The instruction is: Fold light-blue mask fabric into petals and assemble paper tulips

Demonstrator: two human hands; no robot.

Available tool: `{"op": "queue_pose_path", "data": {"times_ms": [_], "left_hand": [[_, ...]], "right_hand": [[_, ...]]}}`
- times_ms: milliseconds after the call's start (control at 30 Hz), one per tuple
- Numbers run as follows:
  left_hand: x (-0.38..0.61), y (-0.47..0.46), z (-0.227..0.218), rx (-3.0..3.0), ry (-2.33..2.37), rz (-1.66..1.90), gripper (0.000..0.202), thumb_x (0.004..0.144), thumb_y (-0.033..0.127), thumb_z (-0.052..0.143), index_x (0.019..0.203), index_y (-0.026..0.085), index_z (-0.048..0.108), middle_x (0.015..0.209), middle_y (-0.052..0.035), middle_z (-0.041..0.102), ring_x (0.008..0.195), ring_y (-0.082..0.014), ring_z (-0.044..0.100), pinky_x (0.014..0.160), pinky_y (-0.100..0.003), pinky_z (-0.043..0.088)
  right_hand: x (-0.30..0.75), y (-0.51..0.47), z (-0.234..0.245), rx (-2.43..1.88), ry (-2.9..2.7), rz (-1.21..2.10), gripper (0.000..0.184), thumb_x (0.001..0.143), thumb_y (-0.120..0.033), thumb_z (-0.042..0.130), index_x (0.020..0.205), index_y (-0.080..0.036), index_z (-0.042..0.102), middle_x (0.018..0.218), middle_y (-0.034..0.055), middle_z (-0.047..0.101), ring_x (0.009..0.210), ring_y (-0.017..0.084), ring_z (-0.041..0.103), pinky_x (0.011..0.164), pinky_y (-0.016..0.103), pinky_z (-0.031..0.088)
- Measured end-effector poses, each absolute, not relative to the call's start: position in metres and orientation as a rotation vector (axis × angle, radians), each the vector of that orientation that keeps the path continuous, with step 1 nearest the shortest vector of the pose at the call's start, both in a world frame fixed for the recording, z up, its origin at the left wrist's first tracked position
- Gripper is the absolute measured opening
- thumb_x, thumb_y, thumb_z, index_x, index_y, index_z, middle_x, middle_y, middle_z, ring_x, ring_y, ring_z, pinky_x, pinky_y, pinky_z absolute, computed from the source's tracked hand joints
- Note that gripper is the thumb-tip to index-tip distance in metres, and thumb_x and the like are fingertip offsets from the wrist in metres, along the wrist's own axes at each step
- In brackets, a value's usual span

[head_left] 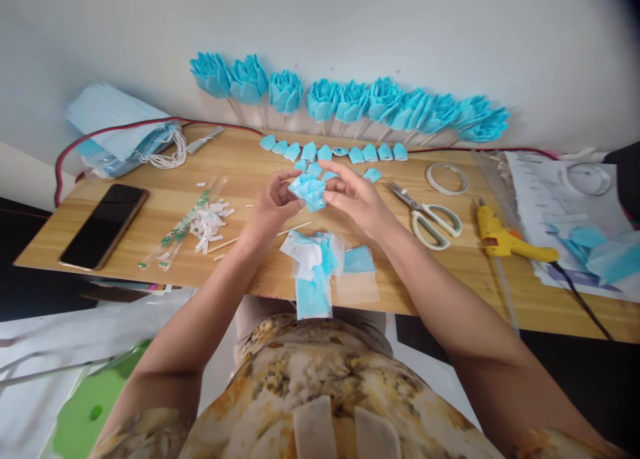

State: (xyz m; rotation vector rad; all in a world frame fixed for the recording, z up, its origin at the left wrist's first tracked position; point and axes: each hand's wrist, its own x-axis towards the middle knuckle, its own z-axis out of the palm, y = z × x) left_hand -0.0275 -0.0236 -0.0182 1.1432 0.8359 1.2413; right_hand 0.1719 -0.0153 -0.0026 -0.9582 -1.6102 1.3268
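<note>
Both hands meet above the middle of a wooden table (250,165), holding a small blue flower (309,191) made of folded fabric petals. My left hand (273,202) grips it from the left with curled fingers. My right hand (353,195) pinches it from the right. Loose blue petals (333,153) lie in a row just beyond the hands. Cut blue and white fabric pieces (315,265) are piled at the near table edge below the hands.
Several finished blue flowers on sticks (350,102) lean on the wall. Scissors (427,217), a yellow glue gun (505,240) and a tape ring (445,177) lie to the right. A phone (105,224), white scraps (207,224) and stacked face masks (123,132) are left.
</note>
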Motion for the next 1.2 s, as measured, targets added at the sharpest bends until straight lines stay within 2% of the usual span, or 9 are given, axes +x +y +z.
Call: {"op": "queue_pose_path", "data": {"times_ms": [133,367,533,667,867,1033,1200], "left_hand": [[-0.0262,-0.0238,-0.0168,1.178,0.826,1.209,0.05,0.07,0.017,0.081,0.116,0.021,0.061,0.079,0.0024,0.066,0.07,-0.0117,0.061,0.068,-0.026,0.048],[-0.0242,-0.0266,-0.0142,1.218,0.84,1.186,0.05,0.071,0.019,0.082,0.116,0.021,0.061,0.072,0.0041,0.062,0.065,-0.0113,0.057,0.064,-0.025,0.044],[-0.0246,-0.0266,-0.0146,1.198,0.863,1.206,0.049,0.071,0.017,0.08,0.115,0.02,0.06,0.079,0.0023,0.067,0.069,-0.0112,0.059,0.066,-0.025,0.046],[-0.0243,-0.0253,-0.0183,1.176,0.855,1.221,0.049,0.069,0.017,0.079,0.114,0.019,0.061,0.084,0.0011,0.069,0.072,-0.0113,0.061,0.069,-0.024,0.047],[-0.0248,-0.0234,-0.0229,1.172,0.868,1.247,0.048,0.069,0.017,0.081,0.113,0.019,0.061,0.076,0.0035,0.065,0.065,-0.0099,0.057,0.063,-0.024,0.044],[-0.0248,-0.0225,-0.0216,1.187,0.824,1.251,0.048,0.07,0.021,0.082,0.112,0.02,0.06,0.074,0.004,0.064,0.067,-0.0108,0.06,0.064,-0.025,0.046],[-0.0243,-0.0245,-0.0179,1.178,0.84,1.227,0.049,0.068,0.019,0.082,0.112,0.019,0.062,0.069,0.0051,0.063,0.062,-0.0096,0.056,0.061,-0.024,0.044]], "right_hand": [[0.1685,-0.0145,-0.0093,-1.0,-1.624,1.289,0.059,0.082,-0.025,0.068,0.139,-0.029,0.055,0.092,-0.0015,0.065,0.082,0.016,0.061,0.078,0.032,0.053],[0.1668,-0.0143,-0.0117,-1.011,-1.574,1.31,0.05,0.081,-0.022,0.062,0.131,-0.026,0.06,0.088,-0.0006,0.066,0.083,0.018,0.062,0.082,0.035,0.053],[0.1708,-0.0145,-0.0075,-0.924,-1.577,1.449,0.049,0.086,-0.03,0.06,0.135,-0.028,0.059,0.103,0.0015,0.069,0.098,0.021,0.064,0.097,0.042,0.051],[0.1717,-0.0149,-0.0065,-0.929,-1.556,1.465,0.05,0.089,-0.039,0.062,0.137,-0.029,0.058,0.111,0.0024,0.069,0.105,0.023,0.063,0.1,0.045,0.05],[0.1695,-0.0143,-0.0092,-0.946,-1.584,1.418,0.054,0.086,-0.04,0.067,0.137,-0.03,0.057,0.113,0.0022,0.071,0.11,0.024,0.064,0.105,0.047,0.049],[0.1686,-0.0137,-0.0104,-0.954,-1.555,1.409,0.052,0.085,-0.038,0.069,0.135,-0.028,0.058,0.108,0.0023,0.07,0.105,0.022,0.065,0.1,0.043,0.05],[0.1681,-0.0133,-0.0102,-1.007,-1.572,1.338,0.05,0.084,-0.032,0.068,0.133,-0.025,0.06,0.092,-0.0001,0.066,0.086,0.018,0.063,0.085,0.037,0.051]]}}
